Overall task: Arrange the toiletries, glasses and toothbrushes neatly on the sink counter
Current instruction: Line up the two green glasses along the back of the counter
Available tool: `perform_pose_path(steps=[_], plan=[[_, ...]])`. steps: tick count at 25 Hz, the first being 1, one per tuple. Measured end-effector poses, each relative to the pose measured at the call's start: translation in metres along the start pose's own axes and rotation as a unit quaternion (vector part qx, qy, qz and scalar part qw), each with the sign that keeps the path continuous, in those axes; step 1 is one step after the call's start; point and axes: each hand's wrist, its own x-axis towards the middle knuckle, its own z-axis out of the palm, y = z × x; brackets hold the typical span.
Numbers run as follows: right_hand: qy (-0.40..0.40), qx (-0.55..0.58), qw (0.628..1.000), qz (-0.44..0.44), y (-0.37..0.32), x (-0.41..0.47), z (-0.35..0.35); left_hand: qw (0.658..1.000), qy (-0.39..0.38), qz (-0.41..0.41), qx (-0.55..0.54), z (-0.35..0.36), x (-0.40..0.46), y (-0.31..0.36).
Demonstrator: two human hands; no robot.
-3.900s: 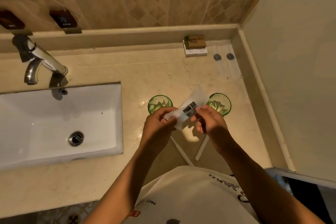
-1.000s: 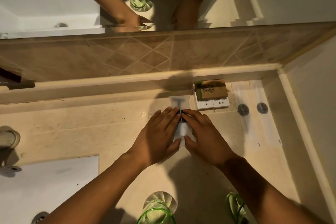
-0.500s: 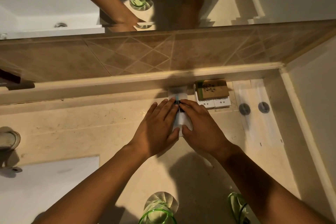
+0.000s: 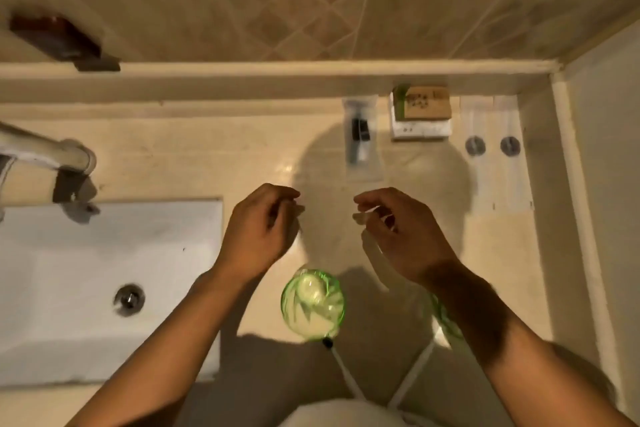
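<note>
Both grips, left hand (image 4: pixel 258 230) and right hand (image 4: pixel 403 236), hang loosely curled, holding nothing. Green glass (image 4: pixel 313 305) stands empty between the wrists. Packet (image 4: pixel 360 135) lies beside the boxes (image 4: pixel 420 113).

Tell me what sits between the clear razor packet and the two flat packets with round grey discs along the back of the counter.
In the head view, a stack of small boxes, brown one on top of white ones, sits between the razor packet and the disc packets.

The beige counter (image 4: pixel 207 156) bears a sachet (image 4: pixel 360 139), boxes (image 4: pixel 420 113), glasses (image 4: pixel 313 305) and toothbrushes (image 4: pixel 343 367).
</note>
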Motion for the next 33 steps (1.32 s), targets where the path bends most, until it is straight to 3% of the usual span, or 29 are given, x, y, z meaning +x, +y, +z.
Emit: perform_pose_path(steps=[3, 6, 9, 15, 25, 33], plan=[[-0.065, 0.044, 0.996, 0.035, 0.009, -0.047, 0.029, 0.979, 0.043, -0.141, -0.14, -0.003, -0.066, -0.011], [-0.088, 0.047, 0.992, 0.079, 0.025, -0.08, 0.058, 0.919, 0.069, -0.275, -0.273, 0.013, -0.122, -0.018], [-0.036, 0.112, 0.984, 0.131, 0.029, -0.098, 0.077, 0.878, 0.077, -0.308, -0.359, 0.021, -0.149, -0.007], [0.03, 0.166, 0.973, 0.158, 0.014, -0.077, 0.081, 0.817, 0.107, -0.294, -0.484, 0.02, -0.13, 0.001], [0.088, 0.377, 0.906, 0.169, -0.007, 0.024, 0.086, 0.832, 0.116, -0.273, -0.469, 0.001, -0.01, 0.01], [0.117, 0.391, 0.902, 0.142, -0.023, 0.094, 0.08, 0.823, 0.139, -0.254, -0.488, -0.002, 0.056, 0.014]])
